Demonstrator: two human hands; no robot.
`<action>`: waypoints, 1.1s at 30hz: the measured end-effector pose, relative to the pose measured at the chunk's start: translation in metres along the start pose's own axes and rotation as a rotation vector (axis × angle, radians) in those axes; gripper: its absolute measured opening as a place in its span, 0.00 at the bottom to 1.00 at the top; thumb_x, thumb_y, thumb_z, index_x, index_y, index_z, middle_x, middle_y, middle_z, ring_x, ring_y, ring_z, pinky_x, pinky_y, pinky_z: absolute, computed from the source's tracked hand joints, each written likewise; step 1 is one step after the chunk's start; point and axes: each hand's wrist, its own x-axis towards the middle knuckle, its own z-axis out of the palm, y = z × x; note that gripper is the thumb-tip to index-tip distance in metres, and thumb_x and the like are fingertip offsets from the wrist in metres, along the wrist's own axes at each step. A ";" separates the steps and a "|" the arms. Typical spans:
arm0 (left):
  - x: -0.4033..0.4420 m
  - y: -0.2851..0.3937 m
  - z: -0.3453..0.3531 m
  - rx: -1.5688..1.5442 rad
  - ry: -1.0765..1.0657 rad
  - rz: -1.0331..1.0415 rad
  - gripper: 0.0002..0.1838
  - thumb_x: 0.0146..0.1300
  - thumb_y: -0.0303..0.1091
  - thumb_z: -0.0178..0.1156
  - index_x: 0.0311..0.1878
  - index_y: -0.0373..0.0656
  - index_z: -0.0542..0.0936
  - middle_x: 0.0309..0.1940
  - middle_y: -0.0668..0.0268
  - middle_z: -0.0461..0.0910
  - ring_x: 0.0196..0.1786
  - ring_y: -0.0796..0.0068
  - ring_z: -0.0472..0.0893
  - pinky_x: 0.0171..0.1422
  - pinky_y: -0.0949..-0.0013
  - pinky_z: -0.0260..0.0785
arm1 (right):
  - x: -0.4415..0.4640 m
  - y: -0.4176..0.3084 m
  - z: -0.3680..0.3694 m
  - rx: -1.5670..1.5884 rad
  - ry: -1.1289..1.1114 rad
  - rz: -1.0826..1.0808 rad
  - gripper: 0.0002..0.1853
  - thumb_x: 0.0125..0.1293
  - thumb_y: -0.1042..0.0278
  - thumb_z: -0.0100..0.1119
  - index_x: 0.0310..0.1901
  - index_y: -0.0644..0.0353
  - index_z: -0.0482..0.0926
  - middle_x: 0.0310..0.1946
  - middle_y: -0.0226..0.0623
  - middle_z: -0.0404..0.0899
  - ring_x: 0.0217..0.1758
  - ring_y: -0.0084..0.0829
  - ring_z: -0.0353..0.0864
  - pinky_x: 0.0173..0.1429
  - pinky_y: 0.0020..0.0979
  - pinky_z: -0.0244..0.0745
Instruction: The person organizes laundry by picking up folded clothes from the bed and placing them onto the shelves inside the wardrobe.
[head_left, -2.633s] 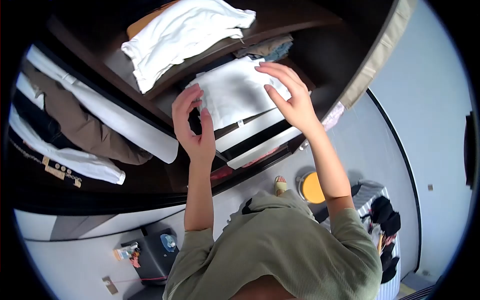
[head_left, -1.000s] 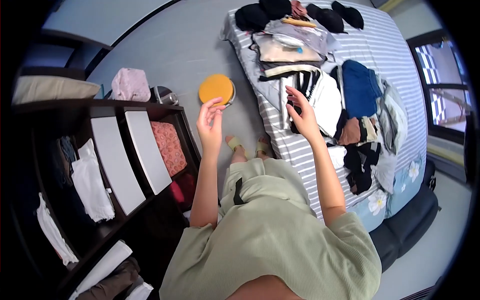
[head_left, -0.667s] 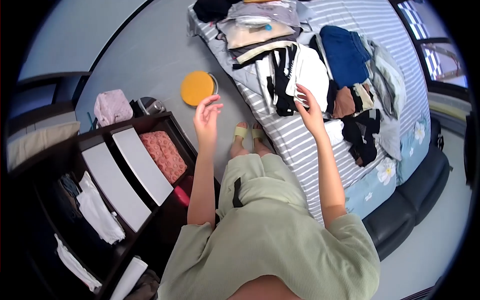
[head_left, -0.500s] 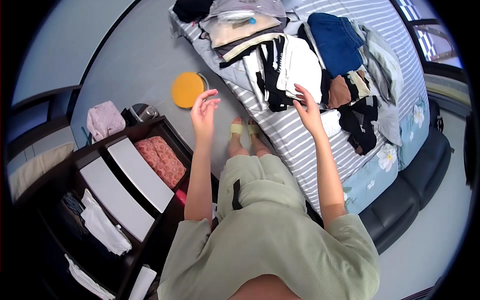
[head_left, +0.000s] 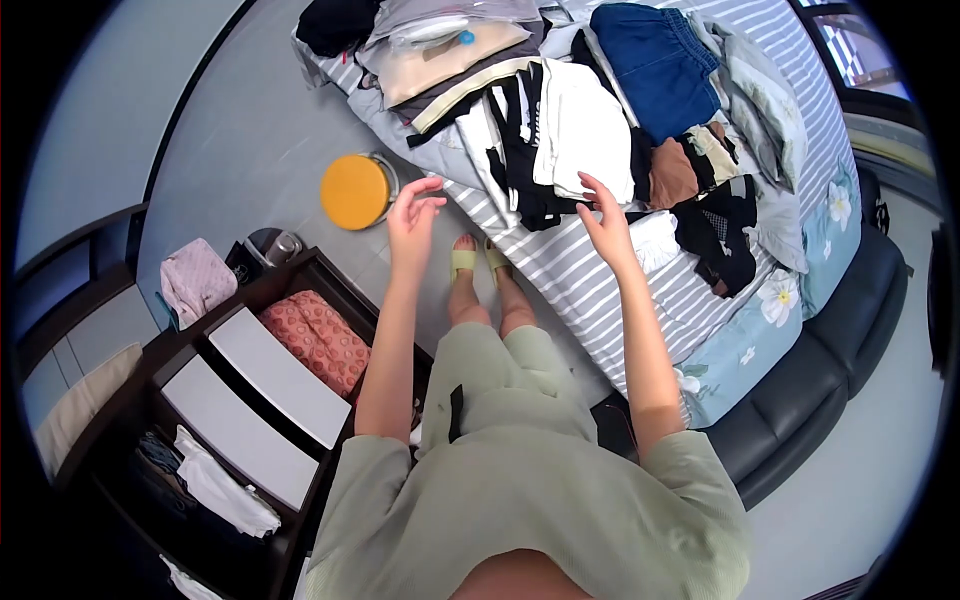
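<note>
My left hand (head_left: pixel 415 217) is raised in the air with its fingers apart and bent, holding nothing. It shows in front of the floor, between a yellow round stool (head_left: pixel 355 191) and the bed. My right hand (head_left: pixel 605 222), also open with nothing in it, is over the bed's near side. Just beyond its fingers lies a folded white garment (head_left: pixel 585 130) on a pile with black-and-white striped clothes (head_left: pixel 515 150). Whether the fingertips touch the pile I cannot tell. Farther right are blue denim shorts (head_left: pixel 655 70), a brown cloth (head_left: pixel 672 172) and black garments (head_left: pixel 722 235).
A dark cabinet (head_left: pixel 318 262) with white drawer fronts (head_left: pixel 275 375) stands at the left, a patterned orange cushion (head_left: pixel 315 340) in its top. Clothes in plastic bags (head_left: pixel 450 65) lie at the bed's far end. A black leather bench (head_left: pixel 790 435) runs along the right.
The view has shifted slightly, and the bed and stool sit a little farther left. Both my hands stay raised and open in nearly the same pose.
</note>
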 end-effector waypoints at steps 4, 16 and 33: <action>0.012 -0.014 0.003 0.011 -0.021 -0.052 0.13 0.60 0.23 0.46 0.48 0.37 0.73 0.46 0.65 0.75 0.41 0.81 0.76 0.44 0.79 0.66 | 0.009 0.020 0.004 -0.013 0.011 0.029 0.25 0.57 0.73 0.53 0.59 0.54 0.65 0.51 0.43 0.71 0.51 0.36 0.73 0.55 0.32 0.67; 0.057 -0.086 0.080 -0.147 -0.217 -0.264 0.19 0.56 0.21 0.45 0.52 0.38 0.71 0.47 0.59 0.75 0.43 0.75 0.77 0.45 0.76 0.69 | 0.043 0.111 -0.014 -0.234 0.292 0.034 0.24 0.53 0.71 0.54 0.55 0.55 0.68 0.54 0.45 0.67 0.59 0.45 0.64 0.62 0.37 0.58; 0.076 -0.159 0.175 0.263 -0.212 -0.248 0.31 0.54 0.33 0.59 0.61 0.38 0.61 0.55 0.57 0.62 0.56 0.65 0.66 0.58 0.67 0.62 | 0.069 0.205 -0.026 0.017 0.233 0.484 0.33 0.54 0.53 0.60 0.56 0.68 0.65 0.52 0.52 0.69 0.57 0.42 0.69 0.60 0.34 0.62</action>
